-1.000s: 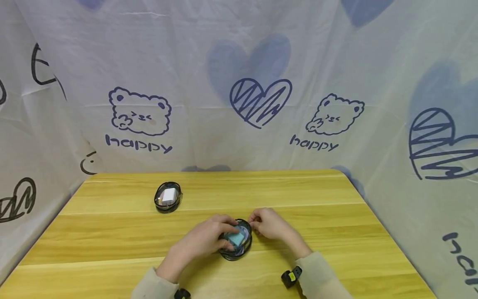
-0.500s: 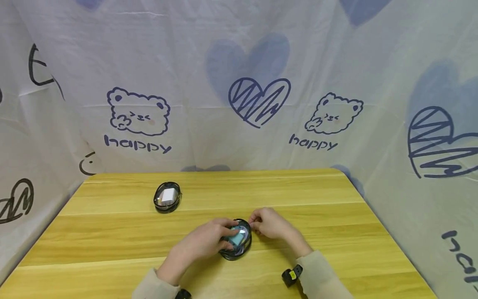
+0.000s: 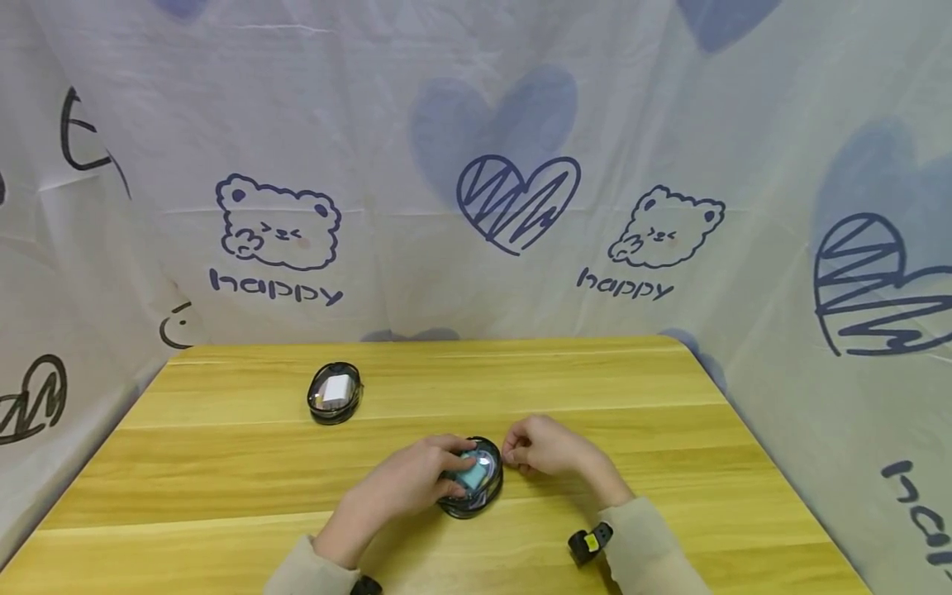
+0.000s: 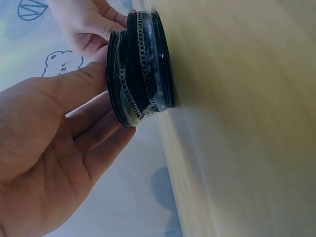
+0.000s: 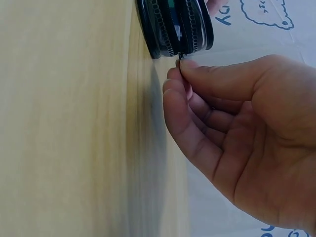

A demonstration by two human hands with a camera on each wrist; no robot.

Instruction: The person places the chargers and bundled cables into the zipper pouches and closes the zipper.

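Observation:
A round clear zipper pouch with black edges [image 3: 487, 496] sits on the table with a light-blue item [image 3: 473, 473] inside. My left hand [image 3: 416, 475] grips it from the left, thumb and fingers on its upper part. In the left wrist view a zipper [image 4: 144, 59] runs around the pouch's side wall. At the right side of the pouch, my right hand [image 3: 546, 446] pinches the small dark zipper pull [image 5: 180, 58] between thumb and forefinger. In the right wrist view a gap between the zipper's two rows of teeth shows.
A second clear pouch with black edges [image 3: 316, 409], holding a white charger block [image 3: 338, 389], lies farther back on the left of the wooden table [image 3: 632, 397]. A white cloth [image 3: 387, 273] with hearts and bears hangs behind and at both sides.
My right hand has shifted slightly to the right along the pouch's edge. The left hand and the pouch have hardly moved.

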